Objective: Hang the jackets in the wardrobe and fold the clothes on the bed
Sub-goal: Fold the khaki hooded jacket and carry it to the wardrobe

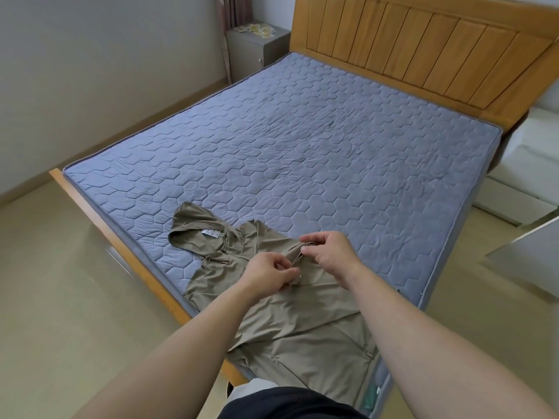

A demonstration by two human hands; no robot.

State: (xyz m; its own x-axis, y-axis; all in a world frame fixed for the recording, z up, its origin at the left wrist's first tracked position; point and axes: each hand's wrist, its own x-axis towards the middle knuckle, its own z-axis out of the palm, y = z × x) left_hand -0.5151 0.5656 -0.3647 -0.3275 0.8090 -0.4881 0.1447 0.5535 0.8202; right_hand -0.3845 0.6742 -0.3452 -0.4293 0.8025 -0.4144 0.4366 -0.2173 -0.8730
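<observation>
A khaki hooded jacket (281,325) lies spread on the near corner of the bed (332,152), hood toward the left with a white label showing. Its lower part hangs over the bed's edge toward me. My left hand (269,275) pinches a fold of the jacket's fabric near its middle. My right hand (329,252) pinches a raised ridge of the same fabric just to the right. The two hands are close together above the jacket.
The bed has a blue quilted mattress cover and a wooden headboard (423,49). A grey nightstand (257,49) stands at the far left corner. White furniture (526,164) sits to the right of the bed. Beige floor (75,282) lies on the left.
</observation>
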